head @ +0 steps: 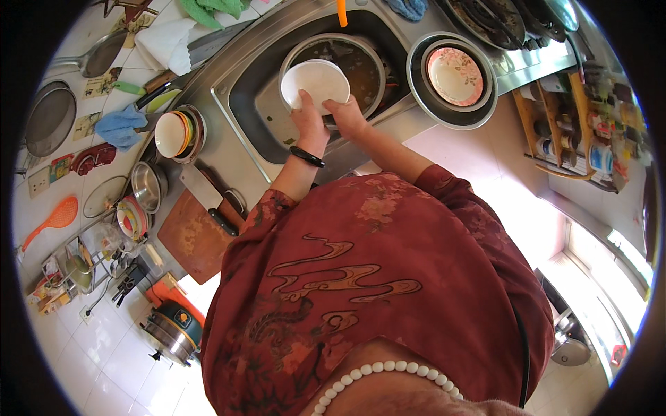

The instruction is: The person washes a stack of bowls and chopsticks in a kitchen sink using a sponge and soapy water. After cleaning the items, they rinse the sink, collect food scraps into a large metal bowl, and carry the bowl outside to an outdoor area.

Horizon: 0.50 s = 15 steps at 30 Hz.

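A white bowl (312, 78) is held by its near rim over the sink, its pale inside facing up. My left hand (310, 120), with a dark bangle at the wrist, grips it with the thumb over the rim. My right hand (347, 117) grips the rim to the right in the same way; the fingers of both hands are hidden under the bowl. Partly behind the bowl, a round metal basin (375, 62) of murky water with floating bits stands in the stainless steel sink (255, 99). An orange faucet spout (342, 13) hangs over the sink's far side.
Right of the sink, a metal basin (416, 67) holds a floral bowl (452, 78). Stacked bowls (170, 136) stand on the left counter. A cleaver (200, 188) lies by the wooden cutting board (192, 234). Pans (484, 21) sit at the far right, above a spice rack (562, 125).
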Available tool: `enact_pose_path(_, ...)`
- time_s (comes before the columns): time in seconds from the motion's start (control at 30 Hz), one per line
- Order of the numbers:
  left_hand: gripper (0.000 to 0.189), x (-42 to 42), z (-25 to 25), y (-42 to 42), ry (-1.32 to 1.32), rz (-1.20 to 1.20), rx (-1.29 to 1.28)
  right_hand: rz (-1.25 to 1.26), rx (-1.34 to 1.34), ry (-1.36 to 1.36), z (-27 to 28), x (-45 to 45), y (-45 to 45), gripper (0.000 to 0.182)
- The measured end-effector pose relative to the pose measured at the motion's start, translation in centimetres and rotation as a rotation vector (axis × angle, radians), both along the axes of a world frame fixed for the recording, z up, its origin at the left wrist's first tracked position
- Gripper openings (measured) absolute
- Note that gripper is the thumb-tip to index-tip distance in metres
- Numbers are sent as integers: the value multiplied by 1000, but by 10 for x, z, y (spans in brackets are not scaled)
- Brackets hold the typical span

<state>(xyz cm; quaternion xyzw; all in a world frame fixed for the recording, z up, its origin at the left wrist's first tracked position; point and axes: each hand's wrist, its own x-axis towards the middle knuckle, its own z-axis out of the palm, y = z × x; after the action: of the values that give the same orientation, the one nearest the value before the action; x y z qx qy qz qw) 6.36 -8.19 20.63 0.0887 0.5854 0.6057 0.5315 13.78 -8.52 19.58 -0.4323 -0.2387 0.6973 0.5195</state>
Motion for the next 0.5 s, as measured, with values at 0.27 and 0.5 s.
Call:
enact_pose_path(0.27,40,-35,-28,-3,-313,-326,-46,60,346,-367,-12,23,6,55)
enact_pose_path(0.5,41,-42,-43,-20,-565,-520,-126,-2,170,-24,9,18,21,42)
